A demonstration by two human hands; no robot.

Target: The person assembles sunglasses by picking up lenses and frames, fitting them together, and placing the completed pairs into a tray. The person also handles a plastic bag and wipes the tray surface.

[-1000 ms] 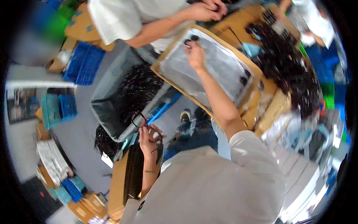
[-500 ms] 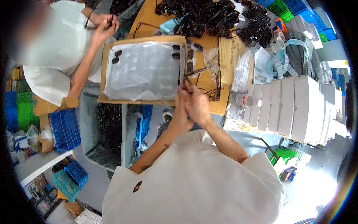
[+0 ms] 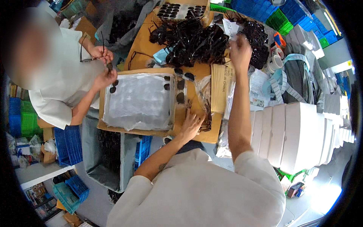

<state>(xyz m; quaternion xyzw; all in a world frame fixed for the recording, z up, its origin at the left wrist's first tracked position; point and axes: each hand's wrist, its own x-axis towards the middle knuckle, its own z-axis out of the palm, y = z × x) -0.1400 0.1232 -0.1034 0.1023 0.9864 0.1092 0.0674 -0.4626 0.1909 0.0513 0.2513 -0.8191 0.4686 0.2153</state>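
My left hand (image 3: 192, 125) rests on the table, fingers spread, touching dark eyeglass frames (image 3: 206, 120) at the table's near edge. My right hand (image 3: 241, 55) is stretched far forward with its fingers curled, between a heap of black glasses frames (image 3: 196, 41) and a pile of shiny dark pieces (image 3: 258, 43). Blur and the hand itself hide anything in its fingers. Left of my left hand sits a shallow cardboard box (image 3: 151, 132), lined with white sheeting, with a few dark oval lenses (image 3: 166, 86) at its corners. More dark lenses (image 3: 180, 97) lie beside its right edge.
At left a co-worker's hands (image 3: 104, 64) hold a pair of glasses and a dark piece. White boxes (image 3: 298, 136) are stacked at right. A grey bin (image 3: 126, 162) stands below the table. A tray of dark lenses (image 3: 181, 11) lies at the far end.
My hands were together over a glasses frame and have parted. The left moved down to the table; the right reached far forward. The view has shifted; the co-worker's hands have moved apart.
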